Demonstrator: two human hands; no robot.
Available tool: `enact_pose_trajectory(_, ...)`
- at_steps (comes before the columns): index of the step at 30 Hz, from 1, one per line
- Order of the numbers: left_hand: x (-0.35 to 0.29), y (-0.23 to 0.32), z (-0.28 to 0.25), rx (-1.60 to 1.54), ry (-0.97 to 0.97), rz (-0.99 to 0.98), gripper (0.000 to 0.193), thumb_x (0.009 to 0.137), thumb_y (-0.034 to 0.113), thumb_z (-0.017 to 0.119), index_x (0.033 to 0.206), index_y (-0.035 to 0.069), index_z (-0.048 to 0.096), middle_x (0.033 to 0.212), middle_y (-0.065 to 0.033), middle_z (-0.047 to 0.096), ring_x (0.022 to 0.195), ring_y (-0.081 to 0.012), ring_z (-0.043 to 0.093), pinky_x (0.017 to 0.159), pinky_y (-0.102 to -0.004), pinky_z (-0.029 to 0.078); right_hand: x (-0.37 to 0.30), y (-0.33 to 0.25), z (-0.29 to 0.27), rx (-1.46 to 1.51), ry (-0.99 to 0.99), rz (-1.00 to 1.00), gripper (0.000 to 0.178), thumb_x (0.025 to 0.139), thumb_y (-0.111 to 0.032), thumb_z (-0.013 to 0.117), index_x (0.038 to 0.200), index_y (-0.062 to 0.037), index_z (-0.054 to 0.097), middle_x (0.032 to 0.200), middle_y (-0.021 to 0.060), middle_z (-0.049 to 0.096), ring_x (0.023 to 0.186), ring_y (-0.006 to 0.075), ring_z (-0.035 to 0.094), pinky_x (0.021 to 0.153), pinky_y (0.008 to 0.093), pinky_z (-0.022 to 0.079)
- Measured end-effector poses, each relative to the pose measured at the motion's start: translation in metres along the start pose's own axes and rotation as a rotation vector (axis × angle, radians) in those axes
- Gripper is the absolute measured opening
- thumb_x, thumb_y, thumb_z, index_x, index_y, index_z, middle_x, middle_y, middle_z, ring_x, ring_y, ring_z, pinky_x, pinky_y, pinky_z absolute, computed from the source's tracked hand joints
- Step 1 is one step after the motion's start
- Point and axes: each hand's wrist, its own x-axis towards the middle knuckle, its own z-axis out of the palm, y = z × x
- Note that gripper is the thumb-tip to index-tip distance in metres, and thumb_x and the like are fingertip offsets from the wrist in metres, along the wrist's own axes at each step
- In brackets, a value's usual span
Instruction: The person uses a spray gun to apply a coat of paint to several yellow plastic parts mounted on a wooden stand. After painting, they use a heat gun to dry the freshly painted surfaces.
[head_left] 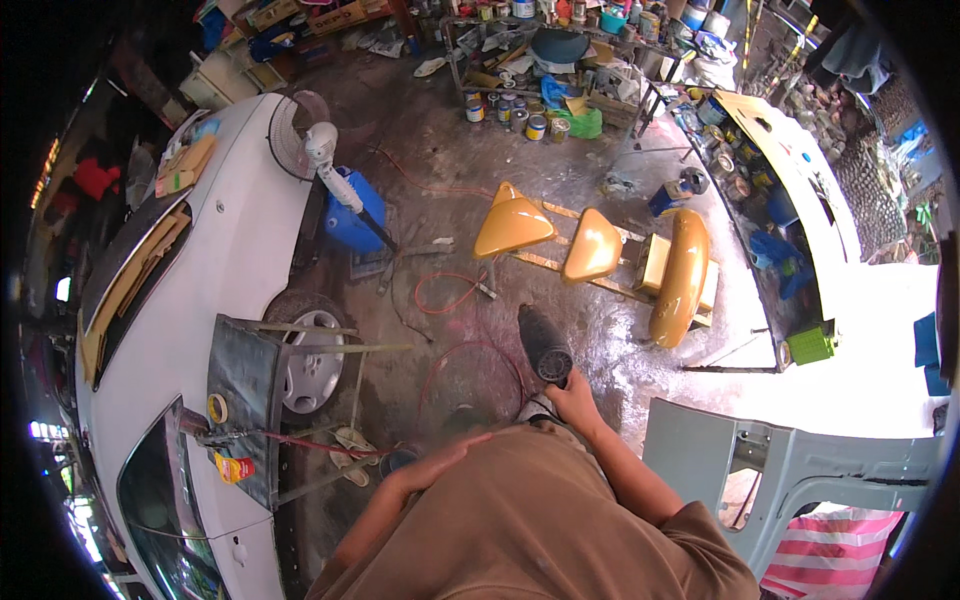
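Note:
My right hand (572, 396) is closed around the grip of a black hair dryer (543, 345). Its round rear grille faces me and its barrel points away, toward the floor ahead. My left hand (450, 458) lies against the front of my brown shirt with its fingers stretched out, holding nothing. Beyond the hair dryer, glossy gold-painted parts rest on a wooden rack: a triangular panel (513, 228), a smaller rounded panel (593, 247) and a long curved fender (682, 280). The hair dryer is apart from them.
A white car (235, 200) fills the left, with a small dark-topped table (243, 400) beside its wheel. A fan (320, 145) stands near a blue container (355, 212). Red hose (470, 345) loops over the wet floor. Right: a grey vehicle panel (800, 470). Paint cans (536, 127) stand behind.

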Motion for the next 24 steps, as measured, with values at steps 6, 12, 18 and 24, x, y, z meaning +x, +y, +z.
enact_pose_trajectory(6, 0.017, -0.026, -0.024, 0.136, 0.039, -0.183, 0.067, 0.109, 0.051, 0.025, 0.155, 0.002, 0.032, 0.161, -0.0125, 0.032, 0.149, -0.0277, 0.027, 0.123, -0.0396, 0.017, -0.004, -0.034, -0.006, -0.075, -0.059, 0.081, 0.047, 0.081, -0.009, 0.063, 0.127, -0.0004, 0.058, 0.113, 0.0147, 0.069, 0.106, 0.0235, 0.063, 0.094, 0.0344, 0.048)
enact_pose_trajectory(12, 0.076, -0.058, -0.11, -0.268, 0.481, -0.18, 0.062, 0.107, 0.049, 0.035, 0.147, 0.003, 0.046, 0.149, -0.012, 0.05, 0.14, -0.0273, 0.043, 0.116, -0.0423, 0.031, 0.003, -0.055, -0.002, -0.127, -0.196, 0.173, 0.043, 0.08, -0.009, 0.063, 0.122, 0.0008, 0.06, 0.11, 0.0123, 0.068, 0.103, 0.0204, 0.062, 0.092, 0.0346, 0.049)
enact_pose_trajectory(18, 0.121, -0.068, -0.245, -0.366, 0.745, -0.085, 0.065, 0.102, 0.052, 0.046, 0.144, 0.002, 0.047, 0.146, -0.0149, 0.051, 0.137, -0.0286, 0.046, 0.112, -0.043, 0.037, 0.032, -0.089, 0.03, -0.214, -0.232, 0.134, 0.04, 0.083, -0.012, 0.069, 0.12, 0.0022, 0.06, 0.11, 0.0087, 0.068, 0.102, 0.0166, 0.061, 0.092, 0.0337, 0.049)
enact_pose_trajectory(24, 0.141, -0.049, -0.326, -0.343, 0.688, -0.156, 0.061, 0.102, 0.05, 0.048, 0.14, 0.003, 0.05, 0.139, -0.0141, 0.055, 0.129, -0.0277, 0.052, 0.107, -0.0423, 0.041, 0.069, -0.098, 0.076, -0.063, -0.032, 0.19, 0.041, 0.083, -0.016, 0.071, 0.119, 0.0005, 0.062, 0.107, 0.0126, 0.069, 0.099, 0.0203, 0.065, 0.09, 0.0369, 0.05)
